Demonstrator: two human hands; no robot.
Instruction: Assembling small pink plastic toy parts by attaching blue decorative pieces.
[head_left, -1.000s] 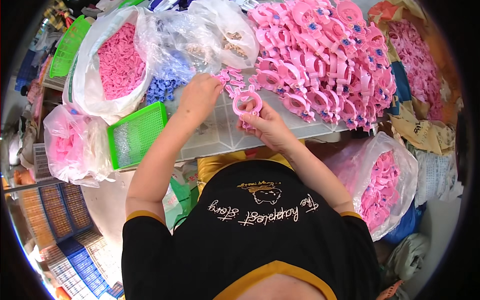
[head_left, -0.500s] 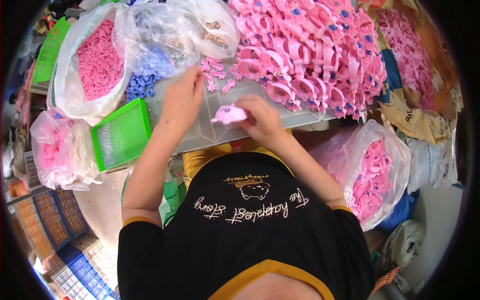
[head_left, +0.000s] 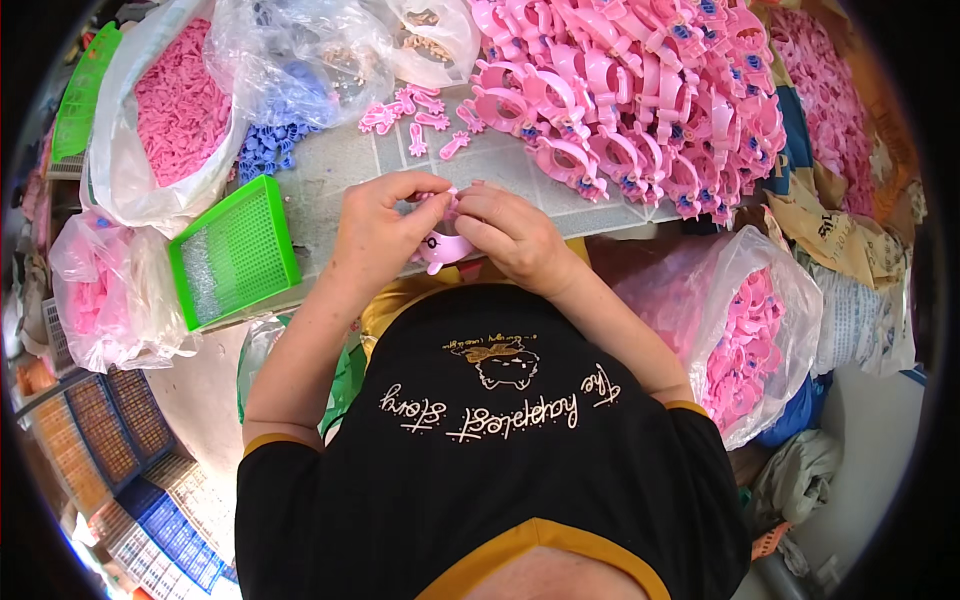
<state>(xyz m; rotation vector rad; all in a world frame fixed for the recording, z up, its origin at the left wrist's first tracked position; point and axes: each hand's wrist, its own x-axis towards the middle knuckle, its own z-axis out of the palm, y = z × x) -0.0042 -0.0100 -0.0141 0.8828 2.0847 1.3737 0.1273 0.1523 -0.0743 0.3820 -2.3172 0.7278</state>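
Note:
Both hands meet just over the table's near edge, around a light pink plastic animal-face part (head_left: 448,251) with a curved band and a dark printed eye. My right hand (head_left: 515,235) grips this part from the right with bent fingers. My left hand (head_left: 383,228) pinches thumb and forefinger together at its upper end, on a small pink piece (head_left: 447,205) mostly hidden by the fingertips. Beyond the hands, several small pink strap-like pieces (head_left: 432,120) lie loose on the grey table (head_left: 335,165).
A big heap of pink plastic parts (head_left: 630,100) covers the right of the table. On the left are a bag of pink pieces (head_left: 185,100), blue pieces (head_left: 270,148) and a green basket (head_left: 240,255). An open bag of pink parts (head_left: 745,340) stands below right.
My left hand has come back from the small pink pieces toward my body and joined my right hand. The pink animal-face part has turned and moved slightly nearer me.

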